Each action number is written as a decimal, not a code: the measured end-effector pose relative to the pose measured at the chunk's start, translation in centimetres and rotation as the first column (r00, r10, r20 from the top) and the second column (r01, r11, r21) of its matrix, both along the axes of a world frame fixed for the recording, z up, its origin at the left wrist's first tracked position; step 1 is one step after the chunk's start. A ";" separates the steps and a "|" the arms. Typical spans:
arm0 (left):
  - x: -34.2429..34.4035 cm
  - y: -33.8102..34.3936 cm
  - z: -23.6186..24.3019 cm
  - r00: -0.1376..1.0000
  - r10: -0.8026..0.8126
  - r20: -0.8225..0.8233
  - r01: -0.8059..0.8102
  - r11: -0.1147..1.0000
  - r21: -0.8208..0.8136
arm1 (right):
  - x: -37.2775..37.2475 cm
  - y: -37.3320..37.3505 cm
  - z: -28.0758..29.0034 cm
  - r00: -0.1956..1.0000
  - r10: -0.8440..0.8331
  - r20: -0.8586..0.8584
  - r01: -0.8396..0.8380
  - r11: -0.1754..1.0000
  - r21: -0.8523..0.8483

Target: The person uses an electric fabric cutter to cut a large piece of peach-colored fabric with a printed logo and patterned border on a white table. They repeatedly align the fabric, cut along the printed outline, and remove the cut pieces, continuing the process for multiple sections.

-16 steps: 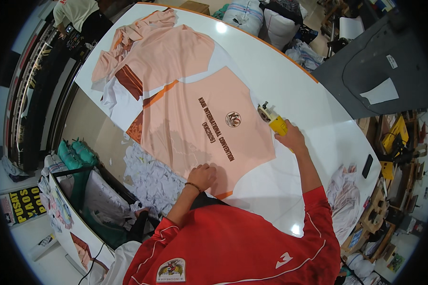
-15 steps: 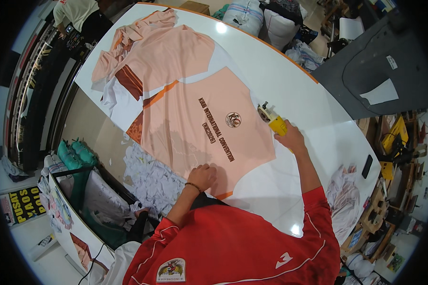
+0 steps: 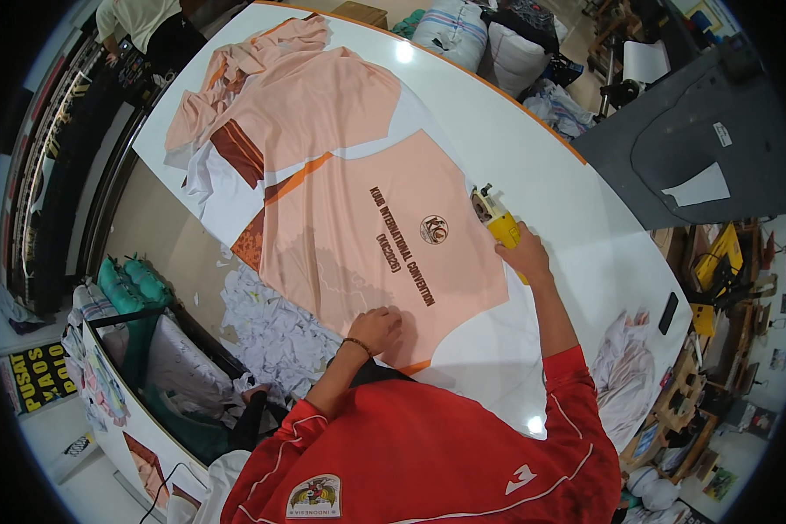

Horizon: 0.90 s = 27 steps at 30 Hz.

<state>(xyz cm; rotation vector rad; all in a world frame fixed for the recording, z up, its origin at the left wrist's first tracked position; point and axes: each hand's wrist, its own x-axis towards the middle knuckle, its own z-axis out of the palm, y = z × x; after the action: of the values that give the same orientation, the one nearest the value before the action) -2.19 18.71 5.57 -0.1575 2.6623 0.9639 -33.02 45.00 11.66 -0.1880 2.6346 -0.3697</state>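
A peach printed fabric panel (image 3: 341, 227) with dark lettering and a round emblem lies spread over the white table, white margin cloth along its right side. My right hand (image 3: 527, 253) is wrapped round the body of a yellow handheld electric fabric cutter (image 3: 500, 225). The cutter's metal head touches the panel's right edge, beside the emblem. On the panel's near part rests my left hand (image 3: 375, 330), palm down with fingers slightly bent, holding nothing. Farther off, more peach fabric (image 3: 323, 96) lies rumpled, with a brown and orange striped piece (image 3: 236, 153) in it.
White scraps (image 3: 275, 327) are heaped on the floor at the table's left. A crumpled pale cloth (image 3: 622, 375) and a black phone (image 3: 669, 314) lie at the right. Stuffed sacks (image 3: 450, 35) stand beyond the far edge. Another person (image 3: 144, 26) stands at the upper left.
My right hand and the cutter have moved slightly farther along the panel's right edge, away from me. My left hand stays on the fabric. The view has shifted a little.
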 end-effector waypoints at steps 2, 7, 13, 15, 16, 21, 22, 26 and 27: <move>-0.1 -0.2 -0.3 1.000 0.000 -0.008 0.000 0.999 0.032 | -0.2 -0.6 0.0 1.000 -0.012 0.009 0.012 1.000 0.001; 0.1 -0.8 -2.5 0.999 -0.006 -0.033 0.010 0.990 0.139 | -0.5 -2.5 0.5 0.999 -0.038 0.020 0.038 0.999 0.006; -0.9 -1.2 -1.2 1.000 -0.021 0.013 0.019 0.986 0.167 | -0.8 -3.9 -0.6 0.996 -0.087 -0.029 0.086 0.996 -0.023; -0.9 -1.3 -1.3 0.999 -0.029 0.028 0.024 0.987 0.161 | -1.0 -4.7 -0.5 0.994 -0.094 -0.050 0.093 0.995 -0.027; -0.9 -1.3 -1.4 0.999 -0.032 0.035 0.026 0.987 0.158 | -1.1 -5.2 -0.5 0.994 -0.100 -0.051 0.099 0.995 -0.024; -1.1 -1.6 -0.8 0.999 -0.025 0.047 0.015 0.978 0.209 | -2.0 -7.9 0.3 0.982 -0.187 -0.026 0.187 0.982 -0.027; -1.1 -1.6 -0.8 0.999 -0.023 0.041 0.014 0.978 0.210 | -2.3 -8.2 0.1 0.978 -0.206 -0.029 0.205 0.978 -0.033; -1.2 -1.7 -1.1 0.999 -0.032 0.037 0.024 0.980 0.197 | -3.3 -8.9 0.4 0.979 -0.199 -0.040 0.198 0.980 -0.025; -1.2 -1.6 -1.1 0.999 -0.026 0.038 0.019 0.981 0.195 | -3.5 -8.6 0.6 0.984 -0.170 -0.044 0.169 0.985 -0.024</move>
<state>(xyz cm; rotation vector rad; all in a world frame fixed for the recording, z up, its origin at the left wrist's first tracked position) -3.41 17.08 4.49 -0.1020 2.5098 1.1925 -36.55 36.36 12.24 0.0223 2.7009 -0.4535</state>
